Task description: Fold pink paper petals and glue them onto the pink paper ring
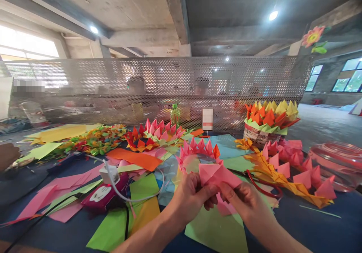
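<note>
A folded piece of pink paper (216, 174) is pinched between both my hands above the table. My left hand (194, 192) grips its left side, thumb along the lower edge. On its right, the thumb and fingers of my right hand (240, 200) press the paper. Just behind it stands a ring of pink folded paper points (198, 149) with one orange point. Below my hands lie a green paper sheet (217, 232) and a smaller pink piece (225, 206). To the right runs a row of pink and orange folded pieces (294, 170).
A purple power strip (106, 194) with a white charger (109, 174) and cables lies left among loose sheets. Back right stands a basket (261, 134) of folded paper. A clear plastic container (338, 166) is at far right. A perforated metal screen (175, 79) crosses behind; a hand (8, 157) shows far left.
</note>
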`<state>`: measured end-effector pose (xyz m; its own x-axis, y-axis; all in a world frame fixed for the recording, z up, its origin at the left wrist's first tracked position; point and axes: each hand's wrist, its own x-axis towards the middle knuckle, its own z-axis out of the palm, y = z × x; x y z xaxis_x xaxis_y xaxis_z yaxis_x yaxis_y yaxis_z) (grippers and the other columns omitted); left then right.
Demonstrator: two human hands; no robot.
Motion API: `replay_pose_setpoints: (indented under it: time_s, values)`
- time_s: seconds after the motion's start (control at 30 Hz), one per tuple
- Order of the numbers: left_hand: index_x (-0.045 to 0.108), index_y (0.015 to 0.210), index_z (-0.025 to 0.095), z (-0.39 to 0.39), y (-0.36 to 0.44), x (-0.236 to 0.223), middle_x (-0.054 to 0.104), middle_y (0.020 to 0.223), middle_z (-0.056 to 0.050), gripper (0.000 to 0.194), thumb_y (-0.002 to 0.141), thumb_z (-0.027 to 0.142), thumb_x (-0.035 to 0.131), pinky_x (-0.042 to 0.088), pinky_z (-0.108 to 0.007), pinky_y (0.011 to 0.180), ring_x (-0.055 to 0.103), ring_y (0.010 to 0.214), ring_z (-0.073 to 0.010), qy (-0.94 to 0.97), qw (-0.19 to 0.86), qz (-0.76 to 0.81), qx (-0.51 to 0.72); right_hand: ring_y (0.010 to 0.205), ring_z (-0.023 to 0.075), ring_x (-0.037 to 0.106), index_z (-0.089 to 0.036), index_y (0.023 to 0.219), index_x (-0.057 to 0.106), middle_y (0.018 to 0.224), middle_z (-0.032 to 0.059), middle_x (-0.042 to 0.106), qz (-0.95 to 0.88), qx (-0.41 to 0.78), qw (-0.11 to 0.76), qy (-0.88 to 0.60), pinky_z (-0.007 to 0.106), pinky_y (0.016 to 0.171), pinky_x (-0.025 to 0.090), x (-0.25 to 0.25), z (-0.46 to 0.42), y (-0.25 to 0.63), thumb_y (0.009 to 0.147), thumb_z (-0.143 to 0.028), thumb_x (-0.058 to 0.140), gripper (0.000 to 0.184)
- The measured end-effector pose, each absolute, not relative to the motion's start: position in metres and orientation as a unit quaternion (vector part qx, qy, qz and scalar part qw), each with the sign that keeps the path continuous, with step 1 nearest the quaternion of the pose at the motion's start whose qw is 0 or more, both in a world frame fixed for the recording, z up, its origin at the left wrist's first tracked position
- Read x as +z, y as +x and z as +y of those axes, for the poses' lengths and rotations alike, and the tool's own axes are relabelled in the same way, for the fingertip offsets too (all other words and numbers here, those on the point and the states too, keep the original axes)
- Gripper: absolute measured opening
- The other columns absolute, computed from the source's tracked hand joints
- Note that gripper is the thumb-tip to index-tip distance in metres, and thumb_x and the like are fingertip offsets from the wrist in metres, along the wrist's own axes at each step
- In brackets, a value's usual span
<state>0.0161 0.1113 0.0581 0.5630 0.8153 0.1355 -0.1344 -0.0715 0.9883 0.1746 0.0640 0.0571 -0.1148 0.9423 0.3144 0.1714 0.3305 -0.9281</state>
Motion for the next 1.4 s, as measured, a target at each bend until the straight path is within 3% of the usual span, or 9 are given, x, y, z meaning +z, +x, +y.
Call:
replay_pose_setpoints:
  time_s: [0.13, 0.3, 0.47, 0.63, 0.83, 1.2, 1.4]
  values:
    - [0.064, 0.065, 0.010, 0.112, 0.017, 0.059, 0.059, 0.054, -0.004, 0.042, 0.074, 0.050, 0.069, 0.041, -0.020, 0.047, 0.050, 0.045, -0.0080, 0.632, 0.615, 0.268, 0.388, 0.058, 0.0123, 0.047, -0.017, 0.063, 0.055, 0.060, 0.0002, 0.050, -0.629, 0.418, 0.490, -0.436, 0.021, 0.054, 0.042, 0.053, 0.066, 0.179, 0.089, -0.051, 0.051, 0.043]
    - [0.062, 0.064, 0.010, 0.112, 0.018, 0.059, 0.061, 0.058, -0.005, 0.030, 0.075, 0.038, 0.065, 0.042, -0.021, 0.048, 0.051, 0.046, -0.0087, 0.632, 0.603, 0.302, 0.381, 0.053, 0.0108, 0.039, -0.016, 0.060, 0.054, 0.057, -0.0008, 0.046, -0.606, 0.386, 0.499, -0.485, 0.022, 0.048, 0.035, 0.046, 0.068, 0.182, 0.086, -0.053, 0.055, 0.046]
    - [0.057, 0.063, 0.012, 0.113, 0.018, 0.055, 0.059, 0.054, -0.003, 0.020, 0.074, 0.029, 0.061, 0.040, -0.021, 0.045, 0.050, 0.044, -0.0087, 0.639, 0.584, 0.332, 0.374, 0.055, 0.0117, 0.042, -0.016, 0.058, 0.054, 0.057, -0.0009, 0.048, -0.585, 0.361, 0.522, -0.505, 0.022, 0.050, 0.035, 0.045, 0.066, 0.180, 0.079, -0.052, 0.063, 0.042]
    - [0.059, 0.070, 0.011, 0.114, 0.014, 0.061, 0.063, 0.061, -0.004, 0.025, 0.075, 0.034, 0.065, 0.041, -0.020, 0.048, 0.052, 0.048, -0.0087, 0.633, 0.590, 0.327, 0.380, 0.050, 0.0109, 0.040, -0.016, 0.060, 0.054, 0.055, -0.0016, 0.044, -0.607, 0.372, 0.478, -0.513, 0.022, 0.045, 0.031, 0.043, 0.071, 0.185, 0.081, -0.056, 0.059, 0.045]
    - [0.057, 0.068, 0.012, 0.110, 0.012, 0.070, 0.063, 0.062, -0.004, 0.032, 0.076, 0.040, 0.069, 0.042, -0.020, 0.050, 0.054, 0.052, -0.0093, 0.611, 0.597, 0.323, 0.407, 0.054, 0.0114, 0.040, -0.015, 0.062, 0.059, 0.057, -0.0002, 0.045, -0.607, 0.356, 0.494, -0.511, 0.023, 0.047, 0.030, 0.044, 0.072, 0.187, 0.087, -0.057, 0.052, 0.049]
    - [0.059, 0.077, 0.011, 0.114, 0.012, 0.070, 0.059, 0.067, -0.002, 0.029, 0.084, 0.039, 0.063, 0.044, -0.021, 0.056, 0.054, 0.061, -0.0105, 0.585, 0.599, 0.282, 0.468, 0.065, 0.0152, 0.052, -0.015, 0.074, 0.062, 0.069, 0.0027, 0.057, -0.649, 0.359, 0.461, -0.488, 0.023, 0.057, 0.042, 0.044, 0.069, 0.183, 0.089, -0.050, 0.053, 0.039]
    - [0.066, 0.082, 0.011, 0.112, 0.012, 0.070, 0.062, 0.072, -0.004, 0.025, 0.080, 0.035, 0.068, 0.042, -0.021, 0.058, 0.055, 0.065, -0.0116, 0.600, 0.632, 0.241, 0.428, 0.059, 0.0130, 0.050, -0.016, 0.073, 0.060, 0.064, 0.0000, 0.055, -0.687, 0.317, 0.435, -0.489, 0.021, 0.053, 0.040, 0.051, 0.066, 0.178, 0.091, -0.047, 0.050, 0.037]
